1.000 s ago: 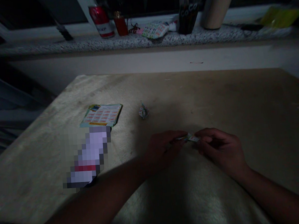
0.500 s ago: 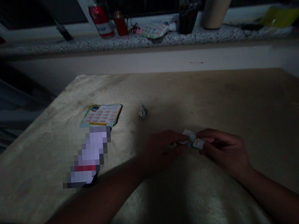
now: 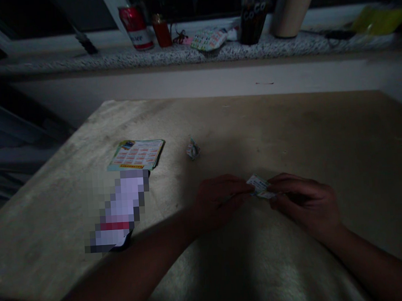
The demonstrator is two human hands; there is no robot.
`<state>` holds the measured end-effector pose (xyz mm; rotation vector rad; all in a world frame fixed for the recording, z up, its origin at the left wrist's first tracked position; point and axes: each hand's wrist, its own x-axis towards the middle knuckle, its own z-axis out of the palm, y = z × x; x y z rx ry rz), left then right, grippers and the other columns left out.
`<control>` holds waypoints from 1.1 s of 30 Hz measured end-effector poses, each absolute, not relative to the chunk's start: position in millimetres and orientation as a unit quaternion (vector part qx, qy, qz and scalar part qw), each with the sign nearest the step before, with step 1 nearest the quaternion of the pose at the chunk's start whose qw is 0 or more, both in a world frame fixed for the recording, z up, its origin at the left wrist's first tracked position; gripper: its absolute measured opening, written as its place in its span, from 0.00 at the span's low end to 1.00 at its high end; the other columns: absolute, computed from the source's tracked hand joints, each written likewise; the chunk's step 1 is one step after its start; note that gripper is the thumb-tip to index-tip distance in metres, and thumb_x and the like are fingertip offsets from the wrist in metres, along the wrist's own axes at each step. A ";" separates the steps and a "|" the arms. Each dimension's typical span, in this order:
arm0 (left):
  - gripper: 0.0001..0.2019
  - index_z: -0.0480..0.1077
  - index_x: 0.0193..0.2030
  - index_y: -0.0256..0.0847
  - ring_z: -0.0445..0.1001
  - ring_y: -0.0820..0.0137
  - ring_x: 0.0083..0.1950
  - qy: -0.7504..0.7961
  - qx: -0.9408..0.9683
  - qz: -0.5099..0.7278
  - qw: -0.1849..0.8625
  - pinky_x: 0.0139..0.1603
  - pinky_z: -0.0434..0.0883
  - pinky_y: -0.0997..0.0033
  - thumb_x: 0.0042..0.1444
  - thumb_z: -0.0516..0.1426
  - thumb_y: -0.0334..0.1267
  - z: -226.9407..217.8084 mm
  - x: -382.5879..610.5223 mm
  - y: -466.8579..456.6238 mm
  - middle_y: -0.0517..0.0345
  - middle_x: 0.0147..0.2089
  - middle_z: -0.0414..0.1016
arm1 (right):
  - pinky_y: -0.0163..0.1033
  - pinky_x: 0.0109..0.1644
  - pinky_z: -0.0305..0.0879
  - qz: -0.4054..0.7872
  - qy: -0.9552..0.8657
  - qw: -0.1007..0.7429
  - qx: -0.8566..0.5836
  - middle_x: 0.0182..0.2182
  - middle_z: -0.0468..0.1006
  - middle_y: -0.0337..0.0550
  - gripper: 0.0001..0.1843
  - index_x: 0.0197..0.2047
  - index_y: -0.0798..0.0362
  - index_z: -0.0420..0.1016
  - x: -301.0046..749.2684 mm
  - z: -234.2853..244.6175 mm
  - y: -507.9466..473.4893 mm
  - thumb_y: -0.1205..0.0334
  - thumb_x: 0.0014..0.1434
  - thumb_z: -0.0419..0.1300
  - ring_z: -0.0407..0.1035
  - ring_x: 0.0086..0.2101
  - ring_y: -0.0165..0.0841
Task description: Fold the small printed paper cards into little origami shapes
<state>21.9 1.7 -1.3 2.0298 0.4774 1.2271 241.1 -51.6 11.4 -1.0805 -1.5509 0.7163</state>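
Between my two hands is a small folded piece of printed paper (image 3: 258, 184), pale with coloured print. My left hand (image 3: 220, 197) pinches its left side between thumb and fingers. On the opposite side, my right hand (image 3: 306, 201) grips the paper's edge with thumb and forefinger. Both hands are just above the table, and the fingers hide part of the folds. Farther back, to the left of the hands, a small folded paper shape (image 3: 193, 149) stands on the table. A stack of printed cards (image 3: 138, 155) lies left of it.
A phone (image 3: 121, 210) with a blurred screen lies by my left forearm on the wooden table (image 3: 308, 130). Along the stone windowsill (image 3: 107, 61) stand a red can (image 3: 135, 29), a small red bottle (image 3: 162, 32), a dark cup (image 3: 253, 24) and a beige cylinder (image 3: 293, 11).
The paper has turned and looks flatter between my fingers, with one pale face showing more. My right hand has shifted slightly right; the left has barely moved.
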 end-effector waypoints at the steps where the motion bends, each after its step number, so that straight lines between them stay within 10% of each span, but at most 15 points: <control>1: 0.10 0.78 0.48 0.37 0.82 0.71 0.40 0.185 0.785 0.474 0.354 0.40 0.78 0.75 0.61 0.61 0.30 -1.3 21.7 1.8 0.48 0.43 0.82 | 0.28 0.32 0.77 0.300 -0.652 0.529 -0.453 0.33 0.84 0.37 0.18 0.39 0.43 0.85 241.4 11.5 -51.7 0.77 0.51 0.67 0.80 0.32 0.28; 33: 0.02 0.78 0.37 0.37 0.81 0.73 0.34 0.273 0.720 0.512 0.381 0.36 0.76 0.76 0.57 0.65 0.33 0.5 25.7 -6.2 0.53 0.37 0.83 | 0.31 0.29 0.76 0.323 -0.605 0.537 -0.492 0.31 0.86 0.39 0.05 0.31 0.45 0.84 233.8 15.7 -53.3 0.64 0.58 0.68 0.80 0.28 0.31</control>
